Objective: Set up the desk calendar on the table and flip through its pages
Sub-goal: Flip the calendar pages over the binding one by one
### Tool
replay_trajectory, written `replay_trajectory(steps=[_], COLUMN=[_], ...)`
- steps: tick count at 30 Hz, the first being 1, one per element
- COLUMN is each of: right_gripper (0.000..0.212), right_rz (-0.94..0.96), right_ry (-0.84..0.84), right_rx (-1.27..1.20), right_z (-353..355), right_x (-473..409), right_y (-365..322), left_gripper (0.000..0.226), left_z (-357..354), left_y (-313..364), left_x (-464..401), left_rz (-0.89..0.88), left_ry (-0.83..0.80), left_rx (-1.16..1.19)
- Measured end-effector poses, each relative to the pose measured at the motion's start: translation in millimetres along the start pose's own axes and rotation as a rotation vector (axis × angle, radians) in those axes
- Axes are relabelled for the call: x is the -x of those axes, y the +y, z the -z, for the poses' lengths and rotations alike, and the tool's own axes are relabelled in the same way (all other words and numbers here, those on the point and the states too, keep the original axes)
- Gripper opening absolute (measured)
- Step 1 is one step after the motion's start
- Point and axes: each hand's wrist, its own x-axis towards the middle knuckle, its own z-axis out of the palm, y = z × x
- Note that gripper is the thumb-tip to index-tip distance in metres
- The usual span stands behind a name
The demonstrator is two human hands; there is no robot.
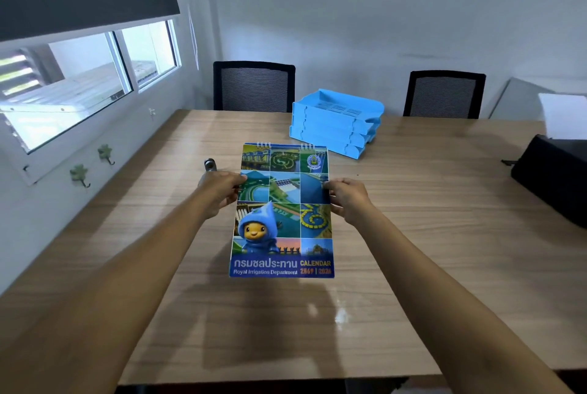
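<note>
The desk calendar is a tall spiral-bound one with a blue cover, a grid of photos and a blue cartoon mascot. It is held up above the wooden table, cover facing me, spiral rings at the top. My left hand grips its left edge at mid-height. My right hand grips its right edge at the same height. Its shadow falls on the table below.
A stack of light blue letter trays stands behind the calendar. A small dark object lies by my left hand. A black printer sits at the right edge. Two black chairs face the far side. A window wall runs along the left.
</note>
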Motion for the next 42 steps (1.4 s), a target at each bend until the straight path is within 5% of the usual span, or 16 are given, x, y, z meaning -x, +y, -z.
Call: replay_trajectory(steps=[12, 20, 31, 35, 39, 42], right_gripper=[0.014, 0.015, 0.023, 0.01, 0.027, 0.02], right_rz=[0.091, 0.03, 0.125, -0.036, -0.115, -0.131], right_ry=[-0.062, -0.012, 0.07, -0.127, -0.228, -0.286], right_rx=[0.053, 0.004, 0.356, 0.205, -0.06, -0.269], right_z=[13.3, 13.7, 11.0, 14.2, 21.0, 20.1], right_x=[17.1, 16.8, 5.3, 9.6, 9.0, 7.9], right_y=[-9.7, -12.0, -15.4, -27.8, -39.5, -52.8], left_gripper=[0.009, 0.009, 0.01, 0.009, 0.011, 0.015], left_z=[3.0, 12.5, 10.1, 8.9, 7.4, 11.6], left_y=[10.8, -2.5, -13.0, -14.3, -15.8, -20.8], left_x=[3.3, 10.7, 8.6, 4.1, 9.3, 5.3], left_rz=[-0.006, 0.127, 0.101, 0.105, 0.118, 0.092], left_ry=[0.014, -0.224, -0.13, -0.099, -0.09, -0.145], left_rx=[0.093, 0.255, 0.16, 0.117, 0.13, 0.195])
